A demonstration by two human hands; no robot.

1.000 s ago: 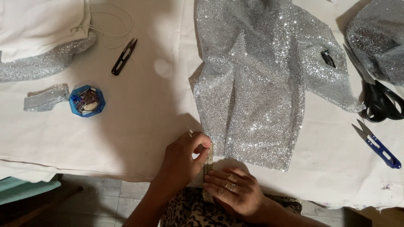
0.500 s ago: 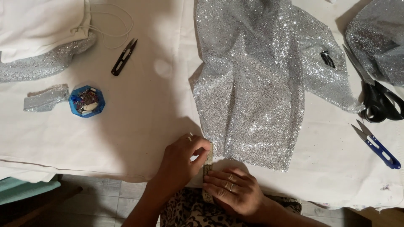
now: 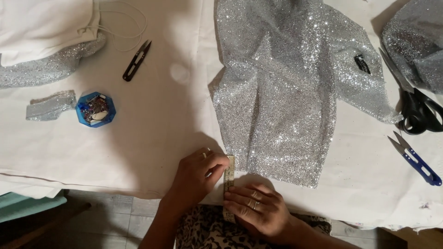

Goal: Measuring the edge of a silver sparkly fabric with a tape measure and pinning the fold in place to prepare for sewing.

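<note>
Surface: white cloth-covered table (image 3: 152, 138).
Hands: left hand (image 3: 199, 171) and right hand (image 3: 256, 208) together at six o'clock, both pinching one measuring tape (image 3: 229, 174).
Tape axis: six to twelve.
Farther: one silver sequin garment (image 3: 281, 92); two thread snips, black (image 3: 136, 61) at eleven, blue (image 3: 415, 159) at three; one pair of black scissors (image 3: 415, 108).

Both hands (image 3: 230, 193) pinch a measuring tape (image 3: 229, 177) beside silver sequin fabric (image 3: 281, 92).
</note>
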